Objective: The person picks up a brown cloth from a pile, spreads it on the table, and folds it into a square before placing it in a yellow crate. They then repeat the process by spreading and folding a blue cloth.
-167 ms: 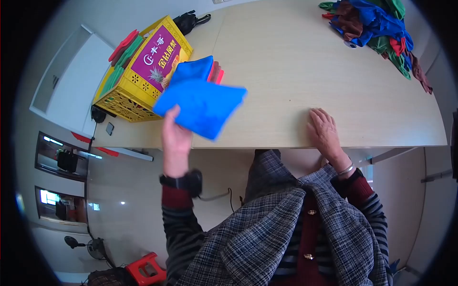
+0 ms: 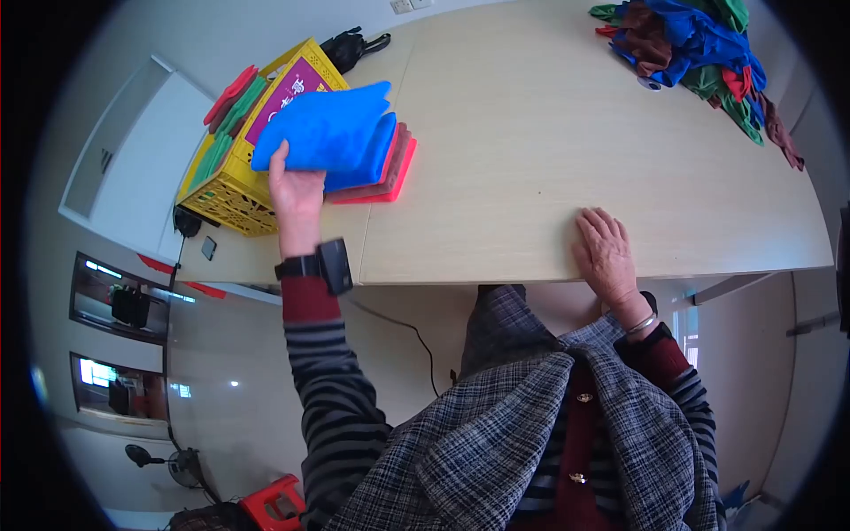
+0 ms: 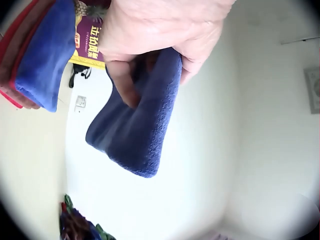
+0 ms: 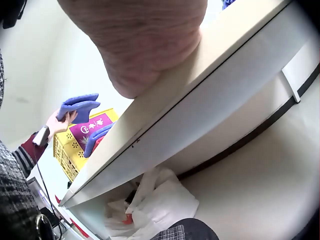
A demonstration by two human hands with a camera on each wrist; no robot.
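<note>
A folded blue cloth (image 2: 323, 128) is pinched between the thumb and fingers of the left hand (image 2: 298, 196), raised in front of the yellow crate (image 2: 232, 188). In the left wrist view the cloth (image 3: 135, 125) hangs folded from the fingers. Below and beside it on the table lies a stack of folded cloths, a blue one (image 2: 376, 155) on top of brown and red ones (image 2: 400, 173). The right hand (image 2: 607, 257) rests palm down at the table's front edge, holding nothing.
Folded green cloths (image 2: 212, 157) and red ones stand in the crate. A heap of loose cloths (image 2: 699, 44) lies at the table's back right. Also on the table are a black bag (image 2: 352, 46) and a phone (image 2: 208, 248).
The left hand has moved up and left with the blue cloth, closer to the crate, uncovering more of the stack. The right hand stays in place.
</note>
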